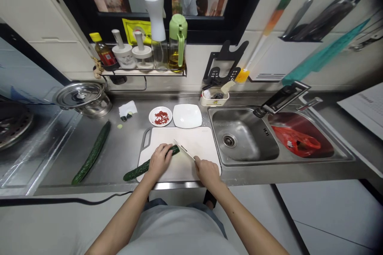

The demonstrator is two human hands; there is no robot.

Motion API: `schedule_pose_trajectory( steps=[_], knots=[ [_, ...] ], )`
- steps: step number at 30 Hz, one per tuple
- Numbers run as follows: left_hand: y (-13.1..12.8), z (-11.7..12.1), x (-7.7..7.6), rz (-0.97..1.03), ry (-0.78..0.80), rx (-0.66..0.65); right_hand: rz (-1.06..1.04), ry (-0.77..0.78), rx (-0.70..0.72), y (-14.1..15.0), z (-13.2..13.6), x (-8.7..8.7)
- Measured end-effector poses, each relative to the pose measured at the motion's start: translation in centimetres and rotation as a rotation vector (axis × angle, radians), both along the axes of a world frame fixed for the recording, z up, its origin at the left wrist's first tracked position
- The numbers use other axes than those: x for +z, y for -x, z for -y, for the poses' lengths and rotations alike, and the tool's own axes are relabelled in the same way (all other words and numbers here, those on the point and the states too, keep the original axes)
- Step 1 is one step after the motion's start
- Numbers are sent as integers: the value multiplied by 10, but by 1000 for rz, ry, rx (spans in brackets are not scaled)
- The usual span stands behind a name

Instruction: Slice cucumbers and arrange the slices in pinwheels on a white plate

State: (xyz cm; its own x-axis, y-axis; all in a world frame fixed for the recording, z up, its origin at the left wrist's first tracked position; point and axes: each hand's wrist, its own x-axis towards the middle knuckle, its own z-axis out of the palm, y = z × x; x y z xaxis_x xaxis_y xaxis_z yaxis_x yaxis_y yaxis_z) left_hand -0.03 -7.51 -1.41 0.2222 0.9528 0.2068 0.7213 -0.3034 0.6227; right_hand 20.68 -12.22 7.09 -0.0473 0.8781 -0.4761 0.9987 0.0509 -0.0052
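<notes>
A dark green cucumber (137,170) lies slantwise across the white cutting board (191,171), its lower left end reaching past the board's edge. My left hand (160,161) is closed over the cucumber near its right end. In my right hand (208,172) is the handle of a kitchen knife (184,151). The blade points up and left, just right of the cucumber's end; whether it touches is too small to tell. A second, whole cucumber (93,154) rests on the steel counter to the left.
Behind the board stand a plate of chopped red pieces (161,117) and a white square plate (187,116). Cucumber end bits (126,117) lie by a white paper (128,108). A lidded pot (86,99) is at left, a double sink (245,139) at right, a bottle shelf (143,72) above.
</notes>
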Motion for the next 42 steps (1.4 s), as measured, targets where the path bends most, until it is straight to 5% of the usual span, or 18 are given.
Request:
schedule_pose_trajectory(
  steps=[9,17,32,37,42],
  knots=[
    [17,-17,20,365,116,297,4,-260,-39,-3,1,-6],
    [6,-25,54,14,39,-100,-7,-334,19,-5,2,-7],
    [-8,-30,63,106,165,-221,3,-356,68,-9,2,-9],
    [-13,-28,68,152,228,-122,15,-350,67,-14,0,-11],
    [3,-46,43,326,269,223,57,-373,44,-29,0,-22]
  ],
)
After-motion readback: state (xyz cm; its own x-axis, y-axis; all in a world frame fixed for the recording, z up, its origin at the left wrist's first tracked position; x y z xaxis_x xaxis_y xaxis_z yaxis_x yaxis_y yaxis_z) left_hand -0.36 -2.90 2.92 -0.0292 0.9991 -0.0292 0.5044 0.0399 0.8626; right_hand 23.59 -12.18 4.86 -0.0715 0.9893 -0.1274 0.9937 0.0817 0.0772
